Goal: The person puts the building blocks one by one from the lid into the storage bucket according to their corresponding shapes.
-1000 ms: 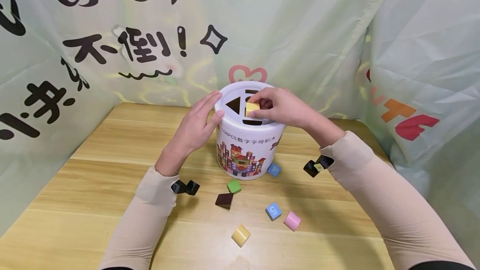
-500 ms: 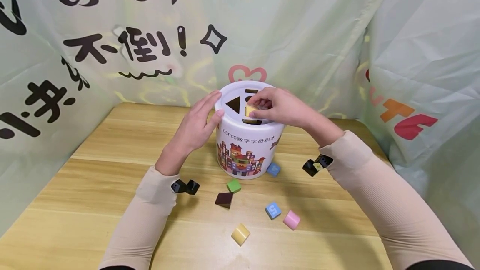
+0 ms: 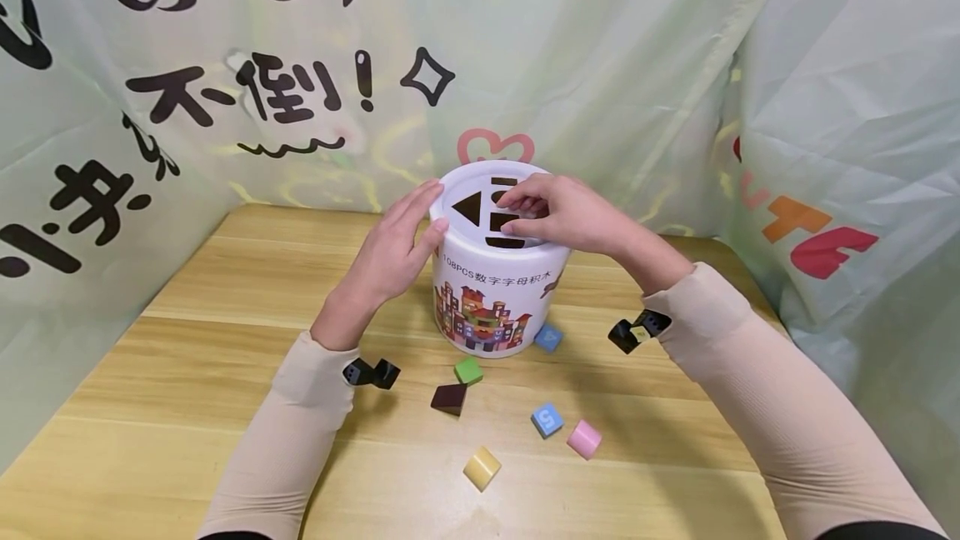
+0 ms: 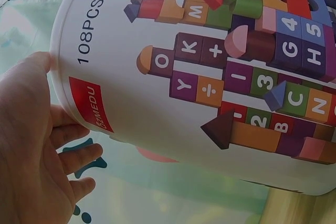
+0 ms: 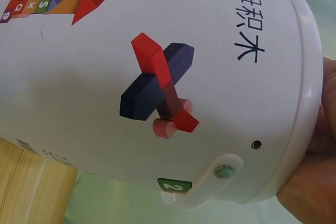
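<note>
A white toy-block bucket (image 3: 491,307) with printed pictures of building blocks stands upright on the wooden table. Its lid (image 3: 452,187) has several cut-out holes, among them a triangle. My left hand (image 3: 393,244) rests against the left side of the rim, thumb toward the front; the left wrist view has its fingers extended along the edge. Over the lid's right half, my right hand (image 3: 566,211) has thumb and fingers apart and loosely bent, with nothing between them. The thumb tip is right at a square hole, and the hand covers part of the lid.
Loose blocks lie before the bucket: a green block (image 3: 468,371), a dark brown wedge (image 3: 449,399), a blue 5 block (image 3: 547,421), a pink cylinder (image 3: 584,439) and a yellow cylinder (image 3: 482,468). Another blue block (image 3: 548,337) lies by the base. A printed cloth (image 3: 615,65) hangs behind.
The yellow block that my right fingers pinched sank into the square hole and is out of sight. My right hand stays over the lid; my left hand has kept its place.
</note>
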Motion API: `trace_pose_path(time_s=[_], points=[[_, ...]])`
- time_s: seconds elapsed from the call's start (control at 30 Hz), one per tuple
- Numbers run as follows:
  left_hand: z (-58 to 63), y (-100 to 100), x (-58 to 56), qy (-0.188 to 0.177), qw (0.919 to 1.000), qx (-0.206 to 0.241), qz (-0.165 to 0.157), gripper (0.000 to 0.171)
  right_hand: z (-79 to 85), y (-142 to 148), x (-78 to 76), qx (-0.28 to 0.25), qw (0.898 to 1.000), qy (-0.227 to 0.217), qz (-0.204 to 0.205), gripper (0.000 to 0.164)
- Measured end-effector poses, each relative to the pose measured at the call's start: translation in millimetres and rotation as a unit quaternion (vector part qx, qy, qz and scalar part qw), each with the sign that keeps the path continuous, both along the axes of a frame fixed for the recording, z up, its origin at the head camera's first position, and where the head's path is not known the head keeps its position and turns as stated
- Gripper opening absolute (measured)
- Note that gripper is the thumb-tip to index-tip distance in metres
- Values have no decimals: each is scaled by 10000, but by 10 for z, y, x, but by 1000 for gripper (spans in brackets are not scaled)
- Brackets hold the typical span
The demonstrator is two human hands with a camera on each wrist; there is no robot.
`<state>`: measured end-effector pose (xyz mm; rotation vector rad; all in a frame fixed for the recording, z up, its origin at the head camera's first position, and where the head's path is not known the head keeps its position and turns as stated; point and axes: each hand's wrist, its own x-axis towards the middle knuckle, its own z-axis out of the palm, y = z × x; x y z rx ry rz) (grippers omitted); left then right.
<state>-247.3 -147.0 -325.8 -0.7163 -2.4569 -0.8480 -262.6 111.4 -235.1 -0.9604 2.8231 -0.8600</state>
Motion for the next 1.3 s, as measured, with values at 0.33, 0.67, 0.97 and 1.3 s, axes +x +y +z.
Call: trace_pose_path(time_s=[0.33, 0.67, 0.97, 1.3], points=[[16, -7, -10, 43, 10000, 31, -30, 67, -30, 135, 73, -957, 9944, -39, 439, 26], [20, -4, -17, 9, 10000, 73, -43, 67, -82, 322, 346, -1655, 9844, -150, 572, 23], [2, -7, -13, -81, 10000, 44, -2, 65, -210, 496, 520, -2114, 9715, -130, 1064, 23], [-4, -5, -16, -100, 9999, 59, 2, 66, -456, 628, 651, -1474, 9778, 8, 1491, 33]])
